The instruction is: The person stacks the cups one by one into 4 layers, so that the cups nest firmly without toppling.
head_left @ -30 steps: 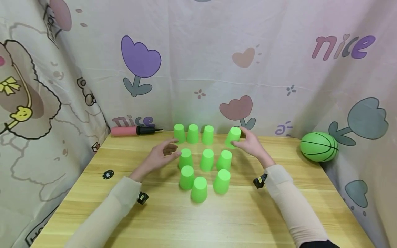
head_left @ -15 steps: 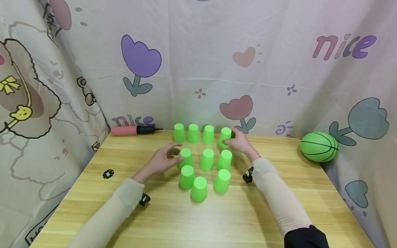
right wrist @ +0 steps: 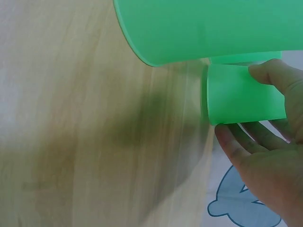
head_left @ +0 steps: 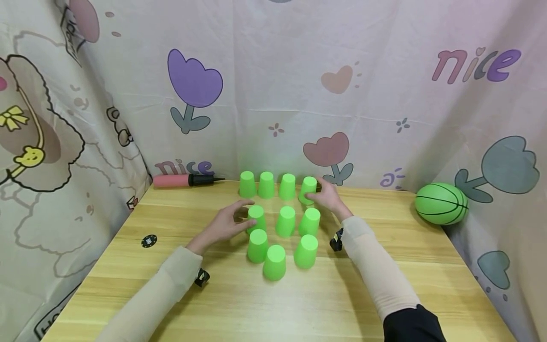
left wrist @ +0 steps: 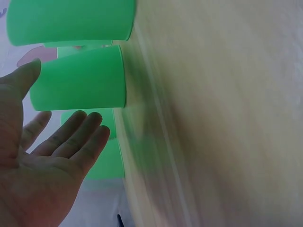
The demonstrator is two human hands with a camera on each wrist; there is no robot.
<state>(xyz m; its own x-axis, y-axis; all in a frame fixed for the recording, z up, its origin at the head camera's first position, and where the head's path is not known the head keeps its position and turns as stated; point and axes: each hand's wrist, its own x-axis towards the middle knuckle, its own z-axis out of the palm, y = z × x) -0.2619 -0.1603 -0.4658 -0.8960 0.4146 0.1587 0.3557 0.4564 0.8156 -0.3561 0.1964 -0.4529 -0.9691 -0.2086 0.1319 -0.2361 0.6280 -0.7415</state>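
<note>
Here, we hold the back-right green cup (head_left: 307, 186) between thumb and fingers of our right hand (head_left: 328, 194) | our left hand (head_left: 225, 222), loosely spread, gripping nothing, nears the middle-row left cup (head_left: 256, 213), behind its thumb.

A pale printed curtain (head_left: 273, 85) hangs behind the back edge of a light, wood-grained tabletop (head_left: 273, 313), its cloth softly creased. A purple tulip (head_left: 194, 78) rises above the back left part, a dusty-pink tulip (head_left: 326, 148) stands near the middle of the back edge, and a blue-grey tulip (head_left: 506, 164) shows beyond the back right corner. Colored lettering (head_left: 504, 65) reads "nice" at upper right. Along the left edge, a white drape (head_left: 42, 232) bears a cartoon figure with a yellow bow (head_left: 14, 118). Soft light leaves a faint sheen toward the tabletop's front edge.
</note>
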